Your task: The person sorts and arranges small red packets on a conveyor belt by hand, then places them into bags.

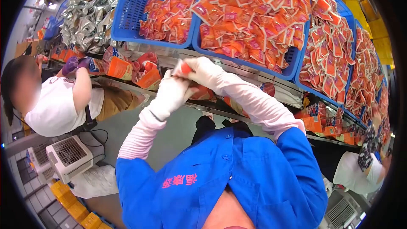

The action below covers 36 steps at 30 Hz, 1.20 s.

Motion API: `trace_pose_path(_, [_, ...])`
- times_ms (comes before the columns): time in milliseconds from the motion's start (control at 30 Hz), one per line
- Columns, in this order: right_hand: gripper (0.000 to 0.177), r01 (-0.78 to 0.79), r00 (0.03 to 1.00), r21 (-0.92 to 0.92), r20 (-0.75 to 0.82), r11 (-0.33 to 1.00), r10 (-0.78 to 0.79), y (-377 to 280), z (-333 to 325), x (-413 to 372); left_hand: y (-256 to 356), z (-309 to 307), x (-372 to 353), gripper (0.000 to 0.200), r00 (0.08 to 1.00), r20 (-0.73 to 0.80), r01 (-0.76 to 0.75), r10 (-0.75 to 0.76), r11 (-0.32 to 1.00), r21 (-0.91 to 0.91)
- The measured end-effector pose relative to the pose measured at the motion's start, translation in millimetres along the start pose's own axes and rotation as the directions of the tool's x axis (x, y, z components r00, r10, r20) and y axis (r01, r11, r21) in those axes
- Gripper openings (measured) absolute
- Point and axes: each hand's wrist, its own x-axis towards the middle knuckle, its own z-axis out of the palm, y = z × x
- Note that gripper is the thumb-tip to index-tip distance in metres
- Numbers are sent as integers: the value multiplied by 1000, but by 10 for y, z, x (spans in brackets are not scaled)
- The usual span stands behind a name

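My right hand (205,73), in a white glove and sleeve, pinches a small red-and-white sachet (185,68). Close against it, my left hand (171,91) is also gloved in white, its fingers curled by the sachet's left edge. What those left fingers grip is hidden. Below the hands, an orange-and-red pouch (202,93) stands in the rail, partly covered by my left hand. Just left of my hands is an open orange-and-red pouch (149,74). A blue basket (250,64) heaped with orange sachets lies beyond my right hand.
Another blue basket (152,41), partly filled with sachets, stands beyond the rail, beside a heap of silver packets (91,10). More sachet baskets (324,92) line the right. A co-worker in purple gloves (76,64) works at left; another person (360,171) is at far right.
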Motion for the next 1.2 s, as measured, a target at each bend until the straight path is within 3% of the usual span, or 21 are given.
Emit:
trace_pose_path(33, [17, 5, 1000, -8, 7, 1000, -5, -217, -25, 40, -90, -96, -106, 18, 991, -76, -108, 106, 994, -23])
trace_pose_path(100, [19, -9, 842, -648, 406, 761, 356, -575, -32, 91, -212, -85, -274, 11, 984, -45, -173, 174, 984, 42])
trace_pose_path(267, [19, 216, 857, -613, 492, 760, 154, -83, 607, 172, -61, 188, -320, 5, 929, -186, -317, 320, 947, 49])
trace_pose_path(433, [28, 491, 774, -492, 625, 719, -101, 609, 751, 551, -277, -111, -273, 7, 980, 46, -194, 192, 979, 67])
trace_pose_path(467, [28, 481, 781, -502, 618, 719, -91, 92, 328, 150, -312, -310, -206, 11, 967, 195, -178, 165, 983, 51])
trace_pose_path(500, [31, -20, 954, -366, 271, 930, 127, -405, -309, -203, -301, -518, -117, 16, 928, 346, -160, 137, 986, 39])
trace_pose_path(533, [33, -144, 989, -314, -4, 939, 150, -421, -719, -534, -237, -618, 68, 17, 962, 225, -167, 152, 985, 47])
trace_pose_path(567, [31, -150, 909, -461, -412, 875, -62, -140, -1095, -900, -146, -654, 307, 18, 982, 101, -167, 161, 985, 54])
trace_pose_path(633, [29, -556, 535, -228, -834, 799, 134, 546, -2012, -1613, 22, -479, 914, 17, 965, -204, -182, 164, 981, -71])
trace_pose_path(667, [41, -793, 425, -172, -844, 584, 328, 935, -2409, -1944, 156, -357, 1259, 17, 979, -181, -109, 92, 990, -90])
trace_pose_path(700, [56, -893, 427, -294, -790, 340, 440, 1337, -2632, -2118, 213, -64, 1611, 27, 971, -222, -98, 93, 995, -10])
trace_pose_path(733, [61, -848, 423, -165, -783, 503, 456, 1450, -2568, -2266, 338, 117, 1957, 36, 995, 49, 87, -89, 995, 39])
trace_pose_path(767, [58, -768, 547, -134, -646, 626, 532, 2049, -2808, -2463, 416, 277, 2260, 40, 941, 279, 164, -193, 979, 124])
trace_pose_path(800, [57, -728, 590, -150, -634, 669, 500, 1998, -2754, -2516, 413, 513, 2426, 39, 921, 317, 152, -226, 959, 240])
trace_pose_path(833, [56, -685, 633, -167, -618, 709, 466, 1938, -2692, -2550, 385, 556, 2539, 39, 923, 312, 154, -226, 959, 240])
trace_pose_path(900, [62, -601, 631, 81, -563, 795, 534, 1796, -2615, -2528, 254, 617, 2496, 35, 955, 264, 78, -135, 974, 213])
trace_pose_path(933, [60, -566, 697, 43, -510, 824, 505, 1904, -2628, -2567, 318, 376, 2350, 26, 966, 233, 92, -113, 991, 96])
trace_pose_path(1033, [56, -498, 784, -23, -440, 867, 439, 2090, -2790, -2608, 325, -18, 1764, 15, 964, -259, -163, 67, 914, -372])
trace_pose_path(1133, [48, -514, 772, -35, -454, 857, 445, 1854, -2821, -2665, 510, -401, 1074, 15, 983, -145, -56, -110, 577, -815])
trace_pose_path(1167, [41, -535, 735, -21, -504, 845, 453, 1668, -2851, -2677, 566, -413, 873, 16, 979, -189, -97, -82, 625, -774])
trace_pose_path(1200, [38, -339, 695, 39, -663, 940, 278, 1506, -2832, -2605, 582, -342, 736, 16, 973, -222, -129, -58, 661, -739])
